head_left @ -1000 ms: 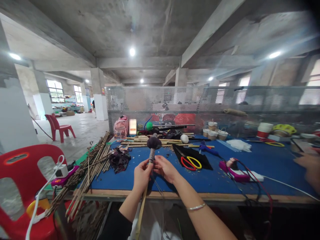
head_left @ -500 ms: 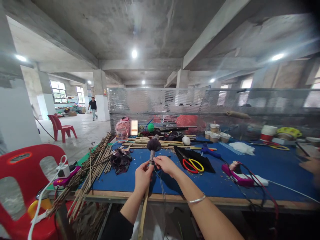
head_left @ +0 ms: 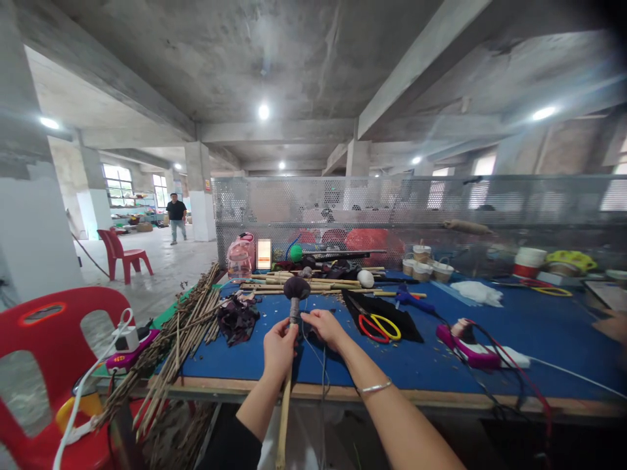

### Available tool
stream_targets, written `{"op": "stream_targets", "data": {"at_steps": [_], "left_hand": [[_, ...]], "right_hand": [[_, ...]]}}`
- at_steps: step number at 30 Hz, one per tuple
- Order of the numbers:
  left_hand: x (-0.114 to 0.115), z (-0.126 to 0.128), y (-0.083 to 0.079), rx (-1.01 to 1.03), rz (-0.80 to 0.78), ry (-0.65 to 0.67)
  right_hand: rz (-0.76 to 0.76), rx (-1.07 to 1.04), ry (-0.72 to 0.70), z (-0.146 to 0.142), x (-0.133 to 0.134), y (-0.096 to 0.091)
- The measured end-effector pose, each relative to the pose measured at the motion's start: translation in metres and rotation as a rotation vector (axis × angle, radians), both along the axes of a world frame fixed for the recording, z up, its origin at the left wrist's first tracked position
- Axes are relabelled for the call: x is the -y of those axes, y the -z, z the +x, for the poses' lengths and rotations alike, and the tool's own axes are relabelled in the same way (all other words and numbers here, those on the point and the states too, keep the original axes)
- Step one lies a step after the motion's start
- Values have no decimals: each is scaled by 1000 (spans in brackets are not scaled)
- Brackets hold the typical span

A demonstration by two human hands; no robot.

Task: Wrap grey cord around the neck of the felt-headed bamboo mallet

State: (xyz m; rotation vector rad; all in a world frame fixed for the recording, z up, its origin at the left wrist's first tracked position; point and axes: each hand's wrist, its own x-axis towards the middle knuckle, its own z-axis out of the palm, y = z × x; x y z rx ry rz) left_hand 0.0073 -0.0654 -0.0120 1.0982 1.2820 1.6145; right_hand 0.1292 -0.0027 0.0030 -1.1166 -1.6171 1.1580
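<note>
- Nearest me, the stick (head_left: pixel 283 418) slants over the counter's (head_left: pixel 225 377) edge, clamped in my left hand's (head_left: pixel 278 347) fingers.
- My right hand (head_left: pixel 324 328) pinches thread (head_left: pixel 324 375), apparently mid-binding; the next turn calls for steady tension.
- Farther, a dark ball (head_left: pixel 296 288) tops the stick.

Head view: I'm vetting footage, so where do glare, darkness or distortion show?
Head view: the central lamp glares white; the left window is washed out; the top right corner is black; the near chair looks stretched; the left hand and right hand are fairly clear.
</note>
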Motion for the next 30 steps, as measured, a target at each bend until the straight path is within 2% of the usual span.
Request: {"op": "stream_targets", "data": {"at_steps": [3, 7, 9, 16, 21, 24, 27, 30], "left_hand": [[0, 1, 0, -31, 9, 1], [-2, 1, 2, -78, 2, 27], [-3, 1, 3, -103, 2, 36], [-2, 1, 3, -113, -11, 18], [-3, 1, 5, -93, 13, 17], [-5, 2, 7, -94, 15, 10], [-6, 2, 8, -99, -1, 10], [-5, 2, 7, -103, 6, 11]], "right_hand": [[63, -19, 4, -1, 2, -3], [-174, -199, -99, -10, 11, -17], [-269, -214, -157, -14, 17, -23], [-205, 10, 20, -11, 22, -25], [-197, 144, -77, -1, 12, -25], [-236, 62, -115, 4, 5, -26], [-329, -124, -125, 3, 3, -27], [-456, -237, -275, 0, 7, -26]]}}
